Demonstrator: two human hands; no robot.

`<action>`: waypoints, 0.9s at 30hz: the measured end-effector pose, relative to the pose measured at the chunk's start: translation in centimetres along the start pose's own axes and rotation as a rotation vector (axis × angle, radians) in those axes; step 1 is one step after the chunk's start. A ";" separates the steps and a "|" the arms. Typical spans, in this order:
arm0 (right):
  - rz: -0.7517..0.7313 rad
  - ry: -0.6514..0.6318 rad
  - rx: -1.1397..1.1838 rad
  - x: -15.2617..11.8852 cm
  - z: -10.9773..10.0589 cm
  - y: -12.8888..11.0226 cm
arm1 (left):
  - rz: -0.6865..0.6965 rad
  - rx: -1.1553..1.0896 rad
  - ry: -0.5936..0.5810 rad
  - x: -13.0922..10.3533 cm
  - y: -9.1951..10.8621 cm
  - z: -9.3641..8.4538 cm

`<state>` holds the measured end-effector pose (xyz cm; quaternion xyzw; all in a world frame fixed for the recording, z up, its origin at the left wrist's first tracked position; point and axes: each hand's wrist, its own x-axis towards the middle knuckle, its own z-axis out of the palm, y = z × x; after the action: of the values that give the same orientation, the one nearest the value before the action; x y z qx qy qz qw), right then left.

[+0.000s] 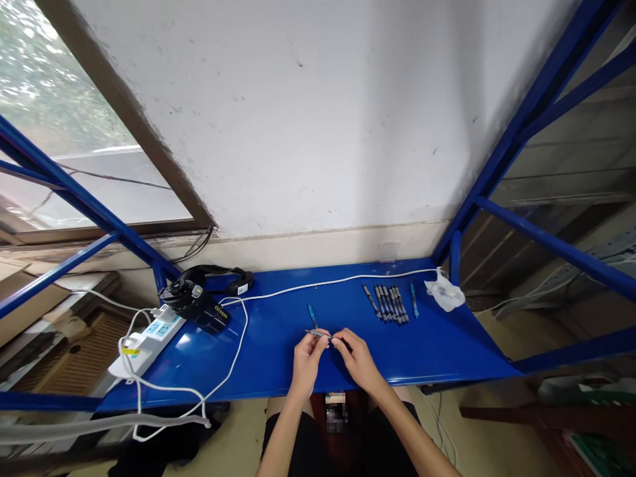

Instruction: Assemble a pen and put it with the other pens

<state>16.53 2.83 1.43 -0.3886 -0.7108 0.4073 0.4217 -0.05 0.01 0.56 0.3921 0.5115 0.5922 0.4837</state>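
Note:
My left hand (307, 358) and my right hand (356, 358) meet over the front of a blue metal shelf (437, 351). Between their fingertips they pinch a thin dark pen (318, 334), held level just above the shelf. A short blue pen part (311, 314) lies on the shelf just behind my left hand. Further right, a row of several dark pens (386, 303) lies side by side, with a single blue pen (414, 299) apart at its right end.
A crumpled clear plastic bag (445, 292) sits at the back right corner. A white cable (318, 285) runs along the back to a white power strip (148, 338) at the left. Black headphones (223, 276) and a black device (191, 299) lie near it. Blue frame posts stand at both sides.

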 end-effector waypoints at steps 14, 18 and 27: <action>0.008 0.023 0.002 0.1 -0.2 -0.3 | -0.010 -0.010 -0.005 0.1 -0.4 -0.2; -0.009 -0.015 -0.003 0.0 -0.1 -0.3 | 0.002 -0.002 -0.004 0.1 -0.5 -0.2; 0.003 -0.013 -0.006 0.1 -0.2 -0.2 | -0.006 0.006 -0.020 0.0 -0.5 -0.3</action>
<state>16.64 2.95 1.71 -0.3882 -0.7143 0.4081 0.4153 -0.23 -0.06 0.02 0.3978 0.5096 0.5854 0.4892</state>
